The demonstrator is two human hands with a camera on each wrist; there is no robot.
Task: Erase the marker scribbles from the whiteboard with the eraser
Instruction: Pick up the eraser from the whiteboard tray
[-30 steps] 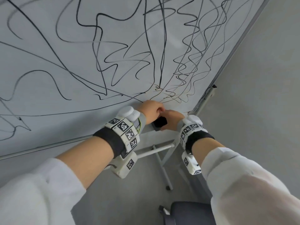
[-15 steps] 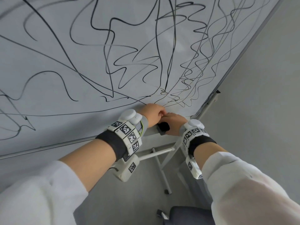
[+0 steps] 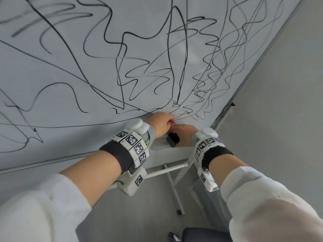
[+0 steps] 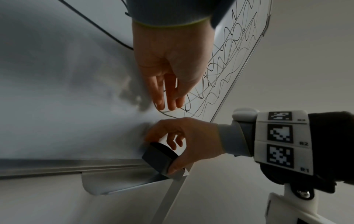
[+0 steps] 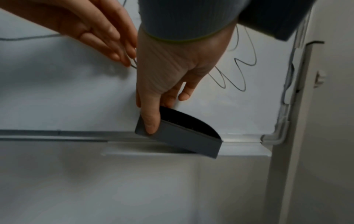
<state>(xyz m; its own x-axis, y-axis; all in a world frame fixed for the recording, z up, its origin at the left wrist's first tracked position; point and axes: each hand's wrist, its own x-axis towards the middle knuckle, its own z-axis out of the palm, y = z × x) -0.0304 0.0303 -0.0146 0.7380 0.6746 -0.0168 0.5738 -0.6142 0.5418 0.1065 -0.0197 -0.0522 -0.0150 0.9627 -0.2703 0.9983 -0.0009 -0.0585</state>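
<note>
The whiteboard is covered with black marker scribbles, densest at its lower right. A dark grey eraser with a black felt face hangs tilted just over the metal tray at the board's bottom right. My right hand grips it, thumb on its side and fingers behind it. In the left wrist view the eraser touches the tray's end. My left hand lies just above, its straight fingers touching the board by the lowest scribbles. The head view shows both hands close together at the tray.
The board's right frame runs close to a grey wall. Below the tray are the stand's metal bars and a dark chair. White sleeves fill the bottom corners of the head view.
The head view has tilted up a little, so more of the board shows. Both hands stay at the tray's right end, and my right hand keeps its hold on the eraser.
</note>
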